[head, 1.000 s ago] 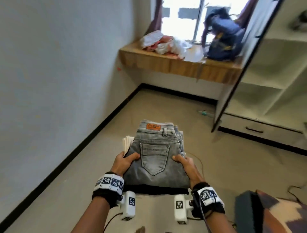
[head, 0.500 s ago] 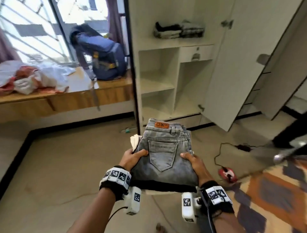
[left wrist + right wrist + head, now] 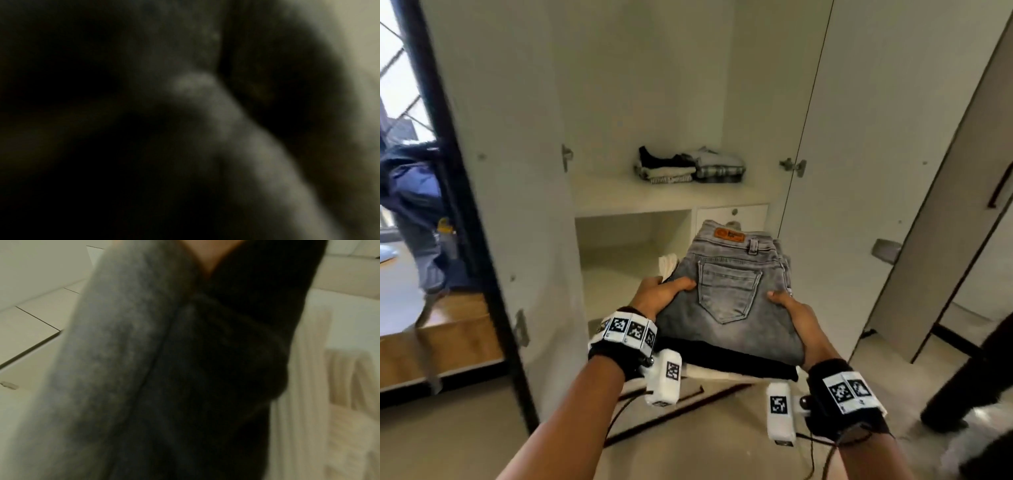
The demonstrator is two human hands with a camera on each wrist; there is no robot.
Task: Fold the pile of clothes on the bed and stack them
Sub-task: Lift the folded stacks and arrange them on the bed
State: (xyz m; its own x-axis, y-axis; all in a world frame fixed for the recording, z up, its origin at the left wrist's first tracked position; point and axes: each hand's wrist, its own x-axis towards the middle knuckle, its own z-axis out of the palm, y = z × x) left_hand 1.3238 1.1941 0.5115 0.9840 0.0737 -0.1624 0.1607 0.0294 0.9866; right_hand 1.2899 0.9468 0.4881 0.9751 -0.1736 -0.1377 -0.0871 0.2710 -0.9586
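One stack of folded clothes, carried in the air in front of an open wardrobe. Three layers can be counted: grey jeans on top, back pocket and tan waist patch facing up; a black garment under them; a cream garment lowest, poking out at the left and near edge.

Two hands, one on each side of the stack. Left hand: thumb lies on top of the jeans, fingers hidden beneath the stack, gripping it. Right hand: same hold, thumb on the denim, fingers underneath. Each wrist wears a black band with printed square markers and a white camera block.

Right wrist view: blurred grey denim beside black cloth, cream fabric at the right. Left wrist view: dark, nothing legible.

Wardrobe, doors swung wide. Upper shelf holds two small piles of folded clothes, side by side, touching. Below it: one open compartment and one small drawer to its right.

Left, past the door: a blue backpack on a wooden ledge.
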